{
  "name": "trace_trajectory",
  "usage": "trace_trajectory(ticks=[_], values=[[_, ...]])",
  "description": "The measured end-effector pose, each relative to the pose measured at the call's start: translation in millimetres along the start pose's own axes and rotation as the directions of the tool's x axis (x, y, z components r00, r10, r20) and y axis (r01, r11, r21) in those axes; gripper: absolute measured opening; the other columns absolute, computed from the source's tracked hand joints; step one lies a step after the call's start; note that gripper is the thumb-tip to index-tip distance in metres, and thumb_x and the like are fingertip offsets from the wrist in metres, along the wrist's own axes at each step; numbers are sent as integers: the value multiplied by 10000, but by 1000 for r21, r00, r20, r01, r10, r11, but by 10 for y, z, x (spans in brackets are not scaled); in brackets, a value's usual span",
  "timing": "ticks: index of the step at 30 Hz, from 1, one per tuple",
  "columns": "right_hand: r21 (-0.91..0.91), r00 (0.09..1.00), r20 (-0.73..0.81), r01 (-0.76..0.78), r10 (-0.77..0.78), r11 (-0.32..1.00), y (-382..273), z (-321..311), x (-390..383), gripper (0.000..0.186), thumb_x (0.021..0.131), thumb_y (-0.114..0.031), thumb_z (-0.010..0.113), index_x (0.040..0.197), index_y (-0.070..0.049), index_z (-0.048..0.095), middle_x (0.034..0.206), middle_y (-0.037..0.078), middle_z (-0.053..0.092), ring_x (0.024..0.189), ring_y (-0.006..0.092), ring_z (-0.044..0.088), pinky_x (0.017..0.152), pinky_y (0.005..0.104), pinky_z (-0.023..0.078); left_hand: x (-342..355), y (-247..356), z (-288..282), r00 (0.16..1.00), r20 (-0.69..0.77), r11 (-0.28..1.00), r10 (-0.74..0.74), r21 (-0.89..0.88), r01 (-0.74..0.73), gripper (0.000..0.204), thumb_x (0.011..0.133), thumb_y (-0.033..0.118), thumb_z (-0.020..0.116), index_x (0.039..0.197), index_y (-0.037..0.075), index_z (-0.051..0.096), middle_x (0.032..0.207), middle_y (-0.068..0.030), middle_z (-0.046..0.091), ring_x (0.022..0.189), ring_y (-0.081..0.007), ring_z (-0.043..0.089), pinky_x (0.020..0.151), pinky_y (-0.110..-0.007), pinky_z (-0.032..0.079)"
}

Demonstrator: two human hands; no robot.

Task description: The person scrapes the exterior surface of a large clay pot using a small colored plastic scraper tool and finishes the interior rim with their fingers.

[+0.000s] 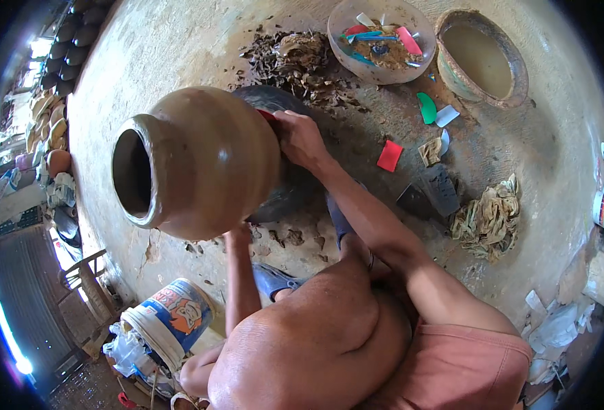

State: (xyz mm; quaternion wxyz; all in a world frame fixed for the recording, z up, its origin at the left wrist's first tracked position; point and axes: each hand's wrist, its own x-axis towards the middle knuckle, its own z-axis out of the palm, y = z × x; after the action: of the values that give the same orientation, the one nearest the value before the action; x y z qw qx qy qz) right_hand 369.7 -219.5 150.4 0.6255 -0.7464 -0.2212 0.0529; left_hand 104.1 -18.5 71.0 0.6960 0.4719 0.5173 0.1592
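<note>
A rough, stained concrete floor [555,130] spreads across most of the view, littered with dark crumbs; at the room's left edge stand a grey corrugated panel [28,266] and, farther up, rows of dark pots [73,51]; the big wet-looking brown clay pot [213,160] sits left of centre against a dark round base [298,195], its mouth facing the left of the view and faint rings circling its smooth wall; at the upper right, a crusted bowl [460,85] of murky water stands just beside a pale basin [343,58] of muddy tools; a blue-and-white bucket [179,311] tilts at lower left; damp scraps [298,55] heap near the base, and a crumpled cloth [490,219] lies at right; the hands are apart, the right hand [300,139] pinching a red piece [267,115] by the pot's lower wall, the left hand [239,236] under its near side, its grip hidden; a red square [389,156] and a smaller green piece [427,108] lie flat on the concrete.
</note>
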Motion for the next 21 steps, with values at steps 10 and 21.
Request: trace_trajectory(ticks=[10, 21], values=[[-30, 1000, 2, -6, 6, 1000, 229, -197, 82, 305, 792, -20, 626, 1077, -98, 702, 956, 201, 666, 952, 457, 651, 805, 522, 528, -813, 230, 817, 973, 108, 972, -204, -93, 215, 782, 981, 682, 498, 1487, 90, 440, 1482, -209, 506, 1192, -371, 617, 940, -538, 554], [-75, 996, -23, 80, -82, 994, 172, -240, -20, 295, 797, 62, 593, 1058, -51, 673, 910, 207, 651, 898, 462, 642, 754, 488, 523, -1313, -47, 1098, 917, -8, 913, -399, 91, 398, 850, 956, 771, 477, 1404, 49, 488, 1197, -191, 659, 859, -275, 672, 705, -447, 575]])
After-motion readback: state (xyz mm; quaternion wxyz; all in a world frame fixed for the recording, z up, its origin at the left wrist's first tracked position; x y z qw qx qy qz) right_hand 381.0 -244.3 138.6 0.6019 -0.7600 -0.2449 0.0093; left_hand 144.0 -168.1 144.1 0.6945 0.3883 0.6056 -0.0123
